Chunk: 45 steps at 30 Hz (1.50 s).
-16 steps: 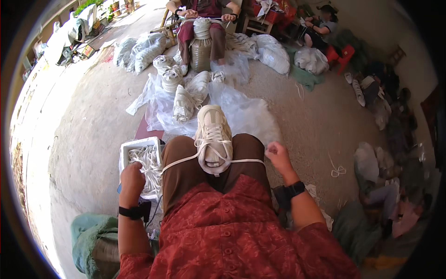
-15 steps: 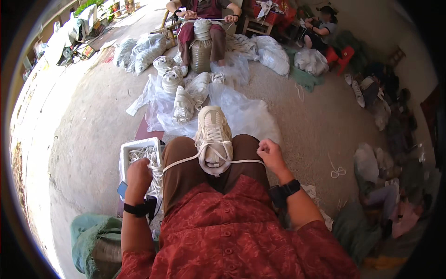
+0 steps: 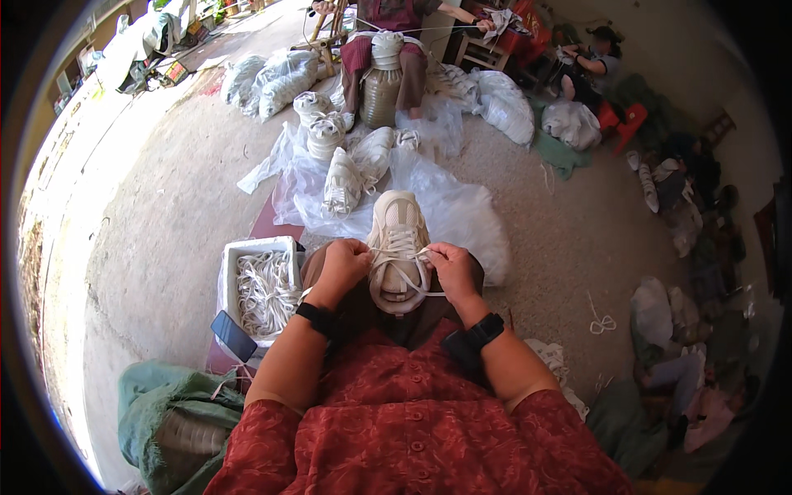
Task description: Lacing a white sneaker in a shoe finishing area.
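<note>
A beige sneaker (image 3: 399, 218) rests upright between my knees, its toe pointing away from me. Its shoelace (image 3: 403, 241) runs crisscross up the front, with loose lengths crossing the tongue and opening. On the shoe's left side my left hand (image 3: 348, 266) is closed, pinching the shoelace. Opposite it, my right hand (image 3: 451, 269) pinches the lace at the shoe's right edge. A lace end hangs below the right fingers. The exact grip of the fingertips is too small to make out.
By my left knee stands a white foam box (image 3: 228, 285) of loose white laces (image 3: 266, 287), a phone (image 3: 233, 335) at its near corner. Ahead, several shoes (image 3: 341, 183) lie on plastic sheeting (image 3: 462, 210). Across from me sits a co-worker (image 3: 396, 18). A green sack (image 3: 157, 412) is lower left.
Both hands have come inward from wide apart to the sides of the sneaker. The lace lengths, stretched outward before, are now slack over the shoe. The co-worker's arms have spread apart.
</note>
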### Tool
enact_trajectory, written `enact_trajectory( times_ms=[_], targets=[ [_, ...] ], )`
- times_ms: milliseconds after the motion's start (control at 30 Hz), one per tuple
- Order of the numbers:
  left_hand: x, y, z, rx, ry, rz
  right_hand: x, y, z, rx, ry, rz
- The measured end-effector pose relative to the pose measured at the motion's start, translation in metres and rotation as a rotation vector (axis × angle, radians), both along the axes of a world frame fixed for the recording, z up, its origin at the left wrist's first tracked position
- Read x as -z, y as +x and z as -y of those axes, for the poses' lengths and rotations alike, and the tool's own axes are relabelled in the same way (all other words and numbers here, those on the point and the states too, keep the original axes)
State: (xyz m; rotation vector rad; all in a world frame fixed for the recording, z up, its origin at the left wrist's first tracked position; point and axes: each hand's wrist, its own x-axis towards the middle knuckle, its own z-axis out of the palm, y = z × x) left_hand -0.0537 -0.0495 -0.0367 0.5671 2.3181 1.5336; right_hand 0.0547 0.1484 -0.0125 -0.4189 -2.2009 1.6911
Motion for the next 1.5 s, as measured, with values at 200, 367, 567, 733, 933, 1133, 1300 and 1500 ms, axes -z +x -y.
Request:
enact_trajectory(
  times_ms=[200,367,567,733,933,1133,1300,1500],
  targets=[
    [-0.030,0.007,0.005,0.156,0.473,0.541,0.002,-0.013,-0.002,-0.022,-0.249,-0.048],
    [-0.045,0.017,0.000,0.190,0.510,0.592,0.002,-0.014,-0.014,-0.165,-0.307,0.134],
    [-0.049,0.022,0.006,0.069,0.302,0.422,-0.015,0.012,-0.013,-0.196,0.216,0.080],
    [-0.040,0.028,0.025,0.027,-0.030,0.027,-0.010,0.044,-0.002,-0.105,0.421,0.043],
    [-0.036,0.027,0.062,-0.160,0.327,0.018,-0.030,0.063,-0.038,-0.077,0.267,-0.003],
    [-0.040,0.025,0.100,-0.197,0.311,0.025,-0.051,0.096,-0.088,-0.139,0.357,0.087],
    [-0.029,0.018,0.114,-0.209,0.341,-0.081,-0.052,0.125,-0.128,-0.006,0.487,0.142],
    [-0.066,0.016,0.134,0.037,-0.096,-0.252,-0.097,0.133,-0.129,-0.233,0.544,0.322]
  ],
)
